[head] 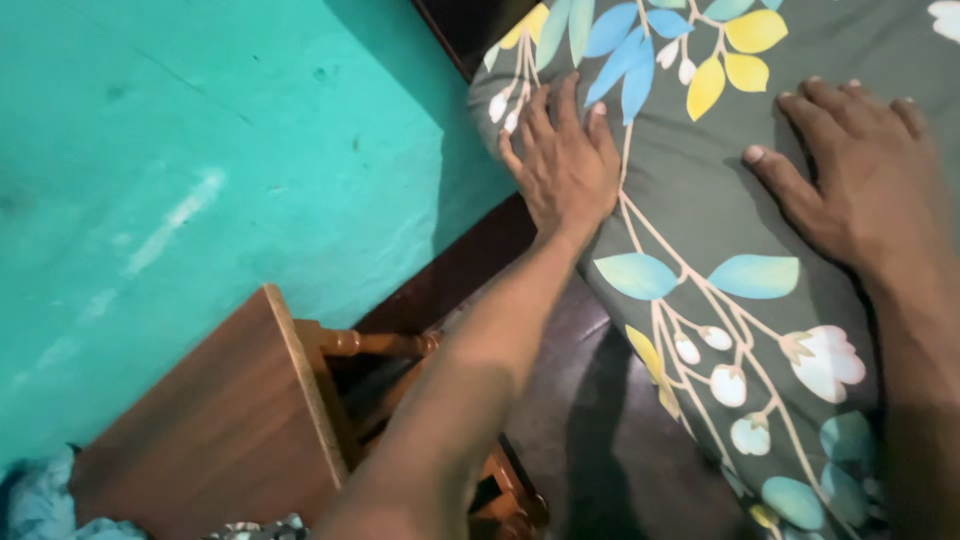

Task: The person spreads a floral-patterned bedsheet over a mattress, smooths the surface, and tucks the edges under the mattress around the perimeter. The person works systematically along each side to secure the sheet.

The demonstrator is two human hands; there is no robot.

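1. While both palms press flat on it, the grey floral-printed fabric cushion (720, 230) lies at the right, its long axis running near to far.
2. Left hand (565, 165) rests near its far-left edge, fingers spread, gripping nothing.
3. Right hand (865, 175) lies further right, equally flat and open.
4. Brown wooden stool (215, 425) stands near left, against the turquoise wall (200, 150).

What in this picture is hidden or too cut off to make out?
- Head view: the floral cushion runs off the top and right edges, so its full shape is unknown.
- What lies under the left hand and right hand.
- The wooden stand: the forearm covers its lower frame.
- The blue cloth: cut off at the corner.
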